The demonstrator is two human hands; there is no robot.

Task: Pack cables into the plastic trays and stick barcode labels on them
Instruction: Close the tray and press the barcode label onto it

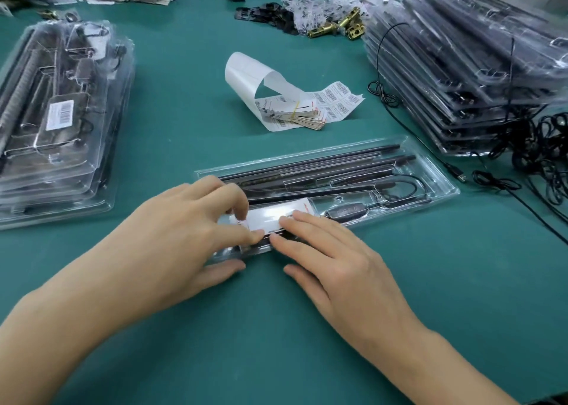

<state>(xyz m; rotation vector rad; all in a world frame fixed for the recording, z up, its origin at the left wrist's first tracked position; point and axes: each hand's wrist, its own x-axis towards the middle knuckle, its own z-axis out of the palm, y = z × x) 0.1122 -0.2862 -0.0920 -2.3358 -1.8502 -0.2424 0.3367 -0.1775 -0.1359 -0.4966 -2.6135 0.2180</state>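
Observation:
A clear plastic tray lies in front of me on the green table, holding black rods and a black cable with an inline controller. A white card lies in the tray's near-left part. My left hand rests over the tray's left end, its curled fingers pinching the card's left edge and its thumb on the table. My right hand lies flat, fingertips pressing the card's near right edge. A curled strip of barcode labels sits further back in the middle.
A stack of packed, labelled trays stands at the left. A taller stack of trays fills the right, with loose black cables beside it. Black clips and brass parts lie at the back.

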